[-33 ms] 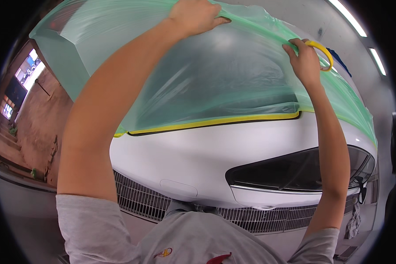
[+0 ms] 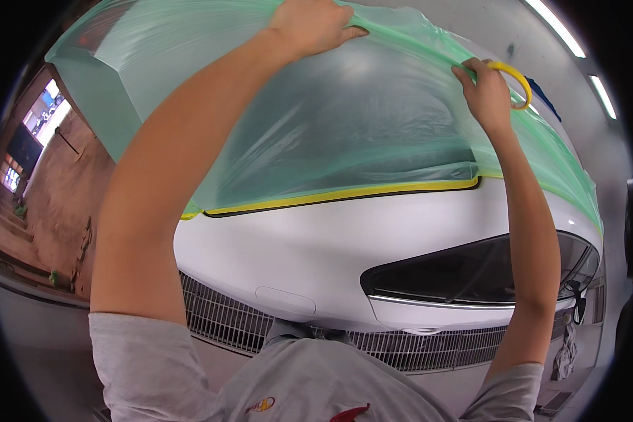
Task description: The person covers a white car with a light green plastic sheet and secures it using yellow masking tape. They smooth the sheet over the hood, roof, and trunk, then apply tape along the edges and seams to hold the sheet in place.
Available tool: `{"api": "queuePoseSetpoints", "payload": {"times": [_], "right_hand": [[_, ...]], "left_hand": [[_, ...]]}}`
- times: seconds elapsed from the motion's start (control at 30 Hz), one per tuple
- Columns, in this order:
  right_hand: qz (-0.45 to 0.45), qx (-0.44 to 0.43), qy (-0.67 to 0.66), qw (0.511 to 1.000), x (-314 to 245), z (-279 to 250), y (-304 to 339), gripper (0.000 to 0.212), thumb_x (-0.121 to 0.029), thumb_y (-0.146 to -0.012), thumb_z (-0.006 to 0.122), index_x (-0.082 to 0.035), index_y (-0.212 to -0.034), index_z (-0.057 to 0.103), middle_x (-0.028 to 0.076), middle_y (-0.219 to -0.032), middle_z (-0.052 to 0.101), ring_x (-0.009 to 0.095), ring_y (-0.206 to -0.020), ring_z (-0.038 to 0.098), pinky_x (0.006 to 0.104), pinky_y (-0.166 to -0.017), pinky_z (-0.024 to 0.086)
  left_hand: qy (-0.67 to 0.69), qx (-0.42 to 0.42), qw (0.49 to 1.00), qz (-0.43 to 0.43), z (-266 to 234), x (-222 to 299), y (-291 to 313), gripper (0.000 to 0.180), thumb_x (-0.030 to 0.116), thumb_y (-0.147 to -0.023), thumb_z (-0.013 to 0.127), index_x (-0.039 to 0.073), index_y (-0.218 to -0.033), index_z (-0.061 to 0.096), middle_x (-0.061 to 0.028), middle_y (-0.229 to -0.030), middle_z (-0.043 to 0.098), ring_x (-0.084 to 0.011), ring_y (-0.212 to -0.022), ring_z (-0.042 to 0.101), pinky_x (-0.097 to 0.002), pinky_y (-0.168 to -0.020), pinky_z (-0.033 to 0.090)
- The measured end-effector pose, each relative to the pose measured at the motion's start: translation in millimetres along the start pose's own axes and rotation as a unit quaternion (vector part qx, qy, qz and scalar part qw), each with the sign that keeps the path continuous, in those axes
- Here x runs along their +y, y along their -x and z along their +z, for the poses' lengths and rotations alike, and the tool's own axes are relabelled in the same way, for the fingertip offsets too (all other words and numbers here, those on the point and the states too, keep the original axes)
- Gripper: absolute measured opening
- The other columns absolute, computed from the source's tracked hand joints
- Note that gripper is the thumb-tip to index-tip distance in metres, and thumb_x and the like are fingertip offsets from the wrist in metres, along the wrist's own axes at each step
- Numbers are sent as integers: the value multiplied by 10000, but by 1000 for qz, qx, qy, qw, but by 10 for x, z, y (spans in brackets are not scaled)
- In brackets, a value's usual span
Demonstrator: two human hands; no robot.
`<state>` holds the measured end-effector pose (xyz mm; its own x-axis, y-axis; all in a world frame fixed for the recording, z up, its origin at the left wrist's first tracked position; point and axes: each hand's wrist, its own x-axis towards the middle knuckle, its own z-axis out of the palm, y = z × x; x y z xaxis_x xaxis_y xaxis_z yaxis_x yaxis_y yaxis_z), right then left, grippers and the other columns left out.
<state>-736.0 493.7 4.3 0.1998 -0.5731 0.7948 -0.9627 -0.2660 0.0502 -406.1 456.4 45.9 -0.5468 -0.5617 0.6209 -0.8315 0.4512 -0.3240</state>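
Above the taped edge [image 2: 344, 198], left fingers [image 2: 354, 32] and right fingers [image 2: 464, 79] (well apart) pinch film [image 2: 359, 112].

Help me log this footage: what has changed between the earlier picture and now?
Nothing has visibly changed beyond perhaps a very slight shift of the view. The left hand and right hand still hold the green film; the yellow tape roll remains beside the right hand.

The top edge crops our left hand [image 2: 315, 28] and the plastic film [image 2: 352, 105] beside it; our right forearm [image 2: 532, 225] partly hides the side window [image 2: 446, 274].
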Motion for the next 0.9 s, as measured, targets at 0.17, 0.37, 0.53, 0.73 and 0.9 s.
{"api": "queuePoseSetpoints", "payload": {"times": [0.17,0.37,0.53,0.73,0.9], "right_hand": [[37,0,28,999,132,129,-248,348,-357,-939,713,-23,-1036,714,184,-957,742,396,-902,688,465,-761,526],[92,-80,112,986,2,-75,-305,383,-401,-881,773,-142,-1162,751,165,-990,755,372,-943,717,484,-794,559],[113,-196,97,969,446,-462,-147,402,-347,-855,795,-149,-1202,749,143,-1113,752,350,-1093,684,474,-942,533],[239,-277,93,926,1154,-983,271,564,-312,-837,817,-4,-1289,679,179,-1126,739,291,-963,728,402,-842,560],[404,-151,-275,859,1498,-1292,388,646,-366,-847,799,121,-1247,655,183,-1008,740,220,-736,709,337,-665,536]], "left_hand": [[0,11,1000,0,-16,36,14,456,485,-942,629,39,-987,714,-185,-884,739,-397,-858,707,-537,-788,540],[60,34,998,-7,33,-54,-6,376,426,-966,648,52,-955,683,-137,-938,723,-355,-883,688,-475,-775,553],[63,99,993,5,55,-77,-18,406,420,-928,718,34,-839,627,-134,-790,660,-373,-758,619,-483,-690,486],[44,129,990,40,26,-62,22,330,310,-856,784,17,-831,634,-157,-799,663,-369,-787,629,-475,-729,476],[62,160,983,62,122,39,88,202,175,-824,780,35,-870,641,-120,-818,660,-333,-811,628,-461,-750,467]]}}
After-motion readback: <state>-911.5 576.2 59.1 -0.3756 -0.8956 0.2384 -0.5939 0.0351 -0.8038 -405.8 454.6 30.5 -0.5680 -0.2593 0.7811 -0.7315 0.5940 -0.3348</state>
